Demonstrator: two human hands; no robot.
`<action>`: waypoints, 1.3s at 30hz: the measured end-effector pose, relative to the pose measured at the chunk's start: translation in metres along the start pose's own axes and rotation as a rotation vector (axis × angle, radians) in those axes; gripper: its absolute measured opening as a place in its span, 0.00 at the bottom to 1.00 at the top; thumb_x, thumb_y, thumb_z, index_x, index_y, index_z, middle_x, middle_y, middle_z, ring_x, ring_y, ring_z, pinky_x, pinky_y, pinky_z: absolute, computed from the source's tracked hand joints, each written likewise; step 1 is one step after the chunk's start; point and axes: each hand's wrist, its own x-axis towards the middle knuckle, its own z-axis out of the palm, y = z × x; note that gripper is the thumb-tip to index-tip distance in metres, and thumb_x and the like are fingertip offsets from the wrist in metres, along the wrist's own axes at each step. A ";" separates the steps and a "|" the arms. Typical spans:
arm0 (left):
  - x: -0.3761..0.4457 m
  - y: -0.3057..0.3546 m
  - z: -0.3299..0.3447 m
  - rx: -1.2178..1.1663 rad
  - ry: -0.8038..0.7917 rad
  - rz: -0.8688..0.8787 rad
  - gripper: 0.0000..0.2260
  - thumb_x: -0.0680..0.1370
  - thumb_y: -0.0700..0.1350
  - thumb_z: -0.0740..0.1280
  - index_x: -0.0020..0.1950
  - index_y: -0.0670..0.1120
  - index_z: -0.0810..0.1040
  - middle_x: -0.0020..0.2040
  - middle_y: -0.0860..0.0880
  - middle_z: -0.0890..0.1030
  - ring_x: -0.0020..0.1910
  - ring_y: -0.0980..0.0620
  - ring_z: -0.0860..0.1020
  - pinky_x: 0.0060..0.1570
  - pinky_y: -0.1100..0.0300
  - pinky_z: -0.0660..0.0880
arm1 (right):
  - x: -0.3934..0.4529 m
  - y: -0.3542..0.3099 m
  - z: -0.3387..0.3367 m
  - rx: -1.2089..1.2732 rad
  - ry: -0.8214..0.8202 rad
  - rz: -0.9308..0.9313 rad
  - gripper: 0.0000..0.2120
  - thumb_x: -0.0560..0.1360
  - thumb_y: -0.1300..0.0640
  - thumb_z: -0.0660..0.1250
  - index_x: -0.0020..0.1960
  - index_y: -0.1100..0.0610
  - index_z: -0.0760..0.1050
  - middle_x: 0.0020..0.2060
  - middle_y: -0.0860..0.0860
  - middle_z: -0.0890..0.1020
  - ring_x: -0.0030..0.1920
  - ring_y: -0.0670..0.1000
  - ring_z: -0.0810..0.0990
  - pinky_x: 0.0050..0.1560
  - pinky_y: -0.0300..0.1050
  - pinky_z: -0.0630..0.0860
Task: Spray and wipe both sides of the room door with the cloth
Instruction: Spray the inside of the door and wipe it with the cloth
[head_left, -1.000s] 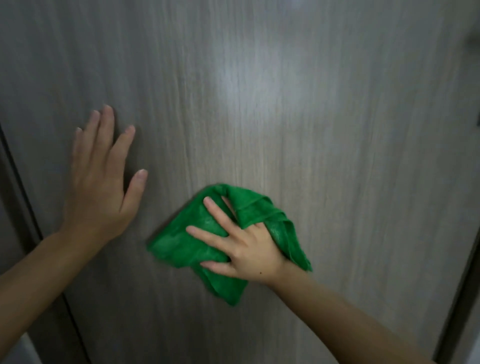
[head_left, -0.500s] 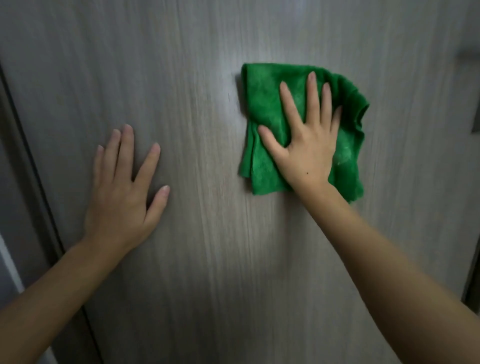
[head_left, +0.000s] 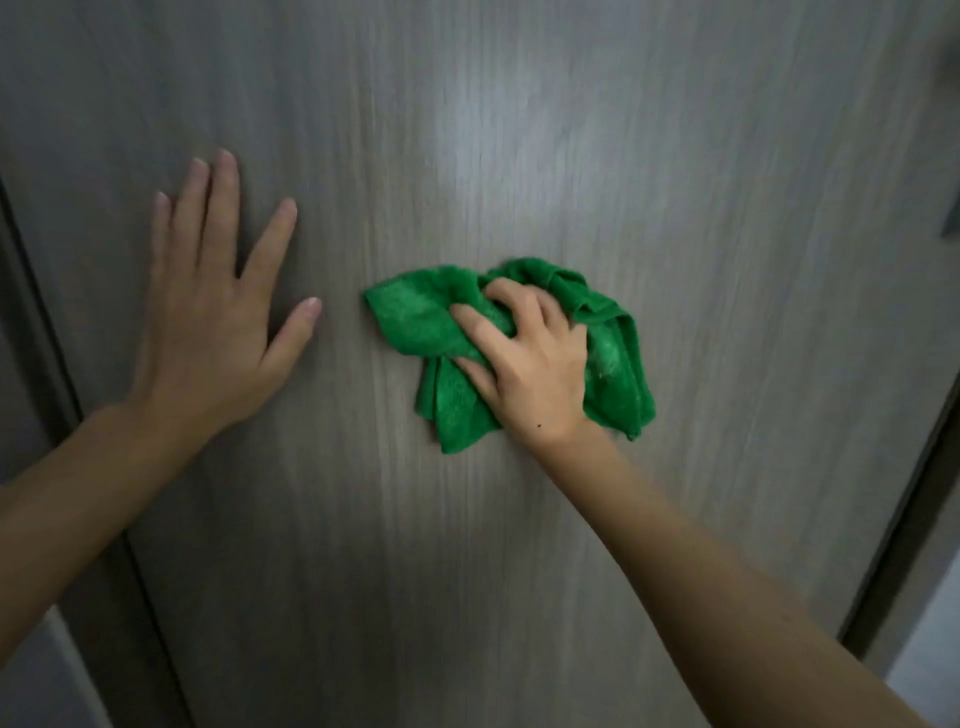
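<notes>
Both forearms come in from the bottom edge, bare, no sleeves. L hand (head_left: 208, 317) lies flat on the door (head_left: 727, 260), fingers spread and straight, thumb out to the side, holding nothing; looks like a brace so the door doesn't swing. R hand (head_left: 524, 364) is on the cloth (head_left: 415, 317), fingers curled and bunching the green fabric into the palm, thumb stretched along the cloth's left part. Cloth is crumpled, pressed against the door about mid-panel, just right of the L thumb but not touching it.

Progress, as a guess: wiping of this side is under way, w/ the cloth on the middle of the panel. How much of this face is already wiped can't be judged; no clear wet/dry boundary, only a pale glare patch above the cloth, which may be light rather than spray. Other side of the door is prob. still to do, but nothing here shows it either way.

Hard to make out: no spray bottle in view. Top and bottom of the door are cut off. A dark shape at the right edge (head_left: 953, 218), maybe handle or lock hardware, is mostly out of frame. Dark strips at far left and lower right look like door edge or frame; can't tell which. Wood grain is smeared by motion blur, so dirt or streaks can't be read.
</notes>
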 end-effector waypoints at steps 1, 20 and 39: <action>-0.007 0.009 -0.001 -0.012 -0.017 0.008 0.28 0.79 0.54 0.57 0.75 0.40 0.61 0.76 0.31 0.55 0.75 0.34 0.52 0.75 0.50 0.39 | -0.007 -0.002 -0.003 0.010 -0.014 -0.029 0.14 0.74 0.44 0.65 0.56 0.49 0.76 0.55 0.51 0.71 0.52 0.53 0.71 0.35 0.43 0.64; -0.257 0.223 -0.014 -0.423 -0.668 -0.050 0.26 0.81 0.55 0.53 0.75 0.41 0.64 0.77 0.38 0.58 0.76 0.41 0.58 0.75 0.51 0.50 | -0.330 -0.013 -0.143 0.095 -0.907 0.199 0.14 0.65 0.50 0.79 0.42 0.56 0.77 0.37 0.54 0.76 0.32 0.56 0.78 0.24 0.43 0.70; -0.494 0.475 -0.042 -0.941 -1.169 -0.486 0.46 0.71 0.70 0.58 0.78 0.53 0.36 0.79 0.55 0.42 0.75 0.58 0.48 0.72 0.58 0.56 | -0.507 -0.045 -0.286 0.125 -1.125 0.447 0.16 0.76 0.43 0.62 0.48 0.55 0.78 0.39 0.50 0.76 0.32 0.50 0.76 0.24 0.40 0.70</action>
